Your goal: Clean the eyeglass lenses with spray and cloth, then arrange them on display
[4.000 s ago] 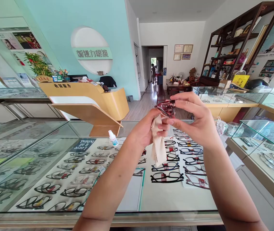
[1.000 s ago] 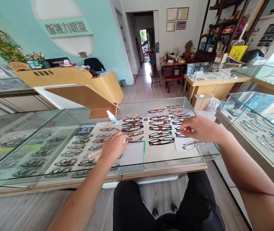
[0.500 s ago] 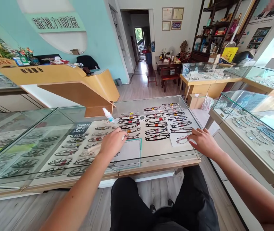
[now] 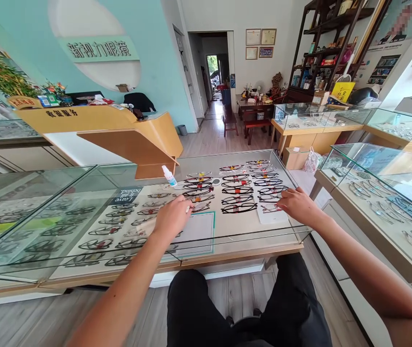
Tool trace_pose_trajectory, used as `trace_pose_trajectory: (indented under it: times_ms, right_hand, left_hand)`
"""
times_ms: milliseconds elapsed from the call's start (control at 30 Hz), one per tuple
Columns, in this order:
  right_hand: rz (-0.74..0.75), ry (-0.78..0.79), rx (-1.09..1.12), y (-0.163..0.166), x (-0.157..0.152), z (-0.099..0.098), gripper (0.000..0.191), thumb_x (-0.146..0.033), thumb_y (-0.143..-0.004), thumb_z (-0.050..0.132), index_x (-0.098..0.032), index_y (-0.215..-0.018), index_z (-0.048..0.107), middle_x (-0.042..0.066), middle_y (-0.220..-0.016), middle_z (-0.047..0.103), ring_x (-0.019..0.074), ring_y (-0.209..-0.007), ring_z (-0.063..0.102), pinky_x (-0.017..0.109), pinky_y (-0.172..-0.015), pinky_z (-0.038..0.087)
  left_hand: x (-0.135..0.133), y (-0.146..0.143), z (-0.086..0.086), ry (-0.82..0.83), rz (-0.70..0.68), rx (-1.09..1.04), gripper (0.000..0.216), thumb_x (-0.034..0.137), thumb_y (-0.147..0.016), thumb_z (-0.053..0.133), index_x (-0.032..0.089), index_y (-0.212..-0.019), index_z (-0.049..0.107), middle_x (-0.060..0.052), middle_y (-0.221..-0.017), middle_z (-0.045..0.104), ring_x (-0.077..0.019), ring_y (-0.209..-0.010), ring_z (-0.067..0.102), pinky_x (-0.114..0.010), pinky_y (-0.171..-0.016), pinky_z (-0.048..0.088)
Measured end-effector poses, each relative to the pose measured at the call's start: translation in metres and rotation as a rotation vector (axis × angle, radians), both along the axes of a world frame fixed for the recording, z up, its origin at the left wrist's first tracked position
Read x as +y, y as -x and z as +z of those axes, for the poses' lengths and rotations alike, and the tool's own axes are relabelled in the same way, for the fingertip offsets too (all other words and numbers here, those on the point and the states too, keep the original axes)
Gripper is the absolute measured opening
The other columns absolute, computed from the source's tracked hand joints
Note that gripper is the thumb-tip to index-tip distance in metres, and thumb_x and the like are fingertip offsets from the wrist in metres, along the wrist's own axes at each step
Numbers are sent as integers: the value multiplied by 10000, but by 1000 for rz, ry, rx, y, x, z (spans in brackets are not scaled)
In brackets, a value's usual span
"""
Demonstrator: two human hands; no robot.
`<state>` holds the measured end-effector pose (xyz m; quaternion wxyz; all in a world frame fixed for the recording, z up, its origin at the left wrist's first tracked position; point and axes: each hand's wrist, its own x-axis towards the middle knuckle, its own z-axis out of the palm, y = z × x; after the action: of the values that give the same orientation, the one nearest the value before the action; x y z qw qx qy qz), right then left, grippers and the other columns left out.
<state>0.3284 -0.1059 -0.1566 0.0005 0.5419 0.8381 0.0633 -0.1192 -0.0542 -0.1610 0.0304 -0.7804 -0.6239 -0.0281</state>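
Observation:
My right hand is at the right end of the glass counter, its fingers closed on one end of a thin-framed pair of eyeglasses. These eyeglasses rest low over a white sheet. Curled over the counter's middle, my left hand has its fingers pressed together. A small pale bit shows at its fingertips, too small to name. Just right of that hand lies another pair of eyeglasses; whether the fingers touch it is hidden. Several dark eyeglasses lie in columns between my hands.
A white spray bottle stands behind my left hand. Below that hand lies a green-edged white sheet. More eyeglasses fill the counter's left side. Another glass display case stands at the right, and a wooden reception desk is beyond.
The eyeglasses at my right hand have gone from tilted up to nearly flat on the sheet, and that hand has shifted slightly left. My left hand stays bent in place. The view has tilted up.

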Motion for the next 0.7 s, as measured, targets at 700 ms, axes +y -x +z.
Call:
trace_pose_trajectory:
  times_ms: [700]
  right_hand:
    - [150, -219, 1086, 108, 90, 67, 247, -426, -1062, 608, -229, -947, 702, -51, -650, 526, 147, -611, 459, 307, -640, 346]
  left_hand:
    - [77, -114, 70, 157, -278, -1572, 496, 620, -736, 936, 203, -900, 724, 50, -698, 477, -96, -611, 338, -255, -572, 248]
